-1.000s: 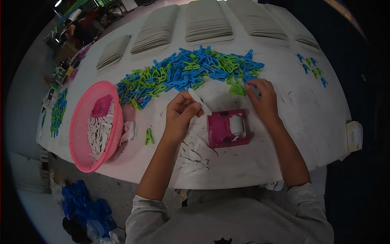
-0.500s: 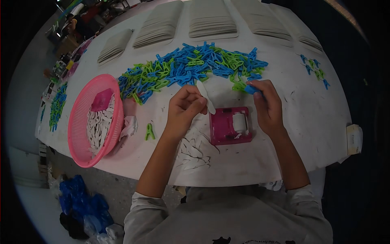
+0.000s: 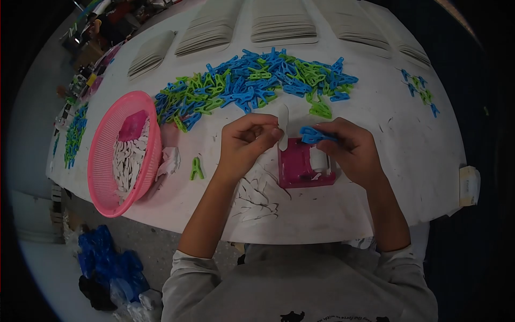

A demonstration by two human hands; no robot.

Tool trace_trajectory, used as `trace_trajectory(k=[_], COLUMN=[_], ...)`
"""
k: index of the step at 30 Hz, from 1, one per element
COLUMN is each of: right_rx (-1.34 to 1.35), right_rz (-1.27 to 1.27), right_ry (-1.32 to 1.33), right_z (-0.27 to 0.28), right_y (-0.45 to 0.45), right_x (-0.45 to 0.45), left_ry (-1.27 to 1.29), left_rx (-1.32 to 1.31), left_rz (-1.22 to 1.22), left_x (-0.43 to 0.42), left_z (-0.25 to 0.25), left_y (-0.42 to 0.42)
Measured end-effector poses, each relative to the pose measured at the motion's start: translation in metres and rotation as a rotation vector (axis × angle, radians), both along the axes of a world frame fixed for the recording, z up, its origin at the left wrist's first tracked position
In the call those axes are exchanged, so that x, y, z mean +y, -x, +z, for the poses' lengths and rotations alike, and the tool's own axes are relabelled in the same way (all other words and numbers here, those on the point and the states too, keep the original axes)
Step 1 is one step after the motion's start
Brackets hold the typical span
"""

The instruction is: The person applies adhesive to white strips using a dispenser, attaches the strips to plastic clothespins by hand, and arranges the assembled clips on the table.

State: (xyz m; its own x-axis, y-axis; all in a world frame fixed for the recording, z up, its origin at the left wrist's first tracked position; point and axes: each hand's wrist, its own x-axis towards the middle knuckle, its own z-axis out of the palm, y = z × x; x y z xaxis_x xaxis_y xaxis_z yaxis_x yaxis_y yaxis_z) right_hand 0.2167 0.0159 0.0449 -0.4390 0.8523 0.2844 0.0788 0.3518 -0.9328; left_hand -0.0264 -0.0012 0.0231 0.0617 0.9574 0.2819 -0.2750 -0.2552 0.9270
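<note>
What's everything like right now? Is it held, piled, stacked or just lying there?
White piece: held in left hand
Blue clip: held in right hand
Clip pile: blue and green, jumbled
Green clip: lying alone
Basket: white bits inside
Pink box: white roll inside, partly hidden
Loose bits: scattered
Grey sheets: stacked

Left on the white table (image 3: 418, 188) I see a round pink plastic basket (image 3: 96, 161), white curved pieces (image 3: 127, 166) inside it. Well to its right sits a square magenta plastic holder (image 3: 291, 166). Behind the holder, a heap of blue and green plastic clothespins (image 3: 244, 88) stretches left toward the basket, flat grey sheets (image 3: 284, 22) behind it. Left fingers' (image 3: 267, 138) slim white strip (image 3: 283, 114): left of right fingers' (image 3: 343, 129) blue plastic clip (image 3: 309, 134).
</note>
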Motion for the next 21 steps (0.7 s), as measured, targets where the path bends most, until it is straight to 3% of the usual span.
trace_trajectory(k=[8,21], right_rx=[0.043,-0.002], right_rz=[-0.004,0.024], right_ry=[0.091,-0.012], right_z=[0.0008,-0.0021], right_y=[0.0060,0.0061], right_x=[-0.0064,-0.0049], left_ry=[-0.054,-0.098], left_rx=[0.067,0.197], left_rz=[-0.023,-0.018], left_x=[-0.0015,-0.0001], left_z=[-0.0004,-0.0034], left_y=[-0.0055,-0.0074])
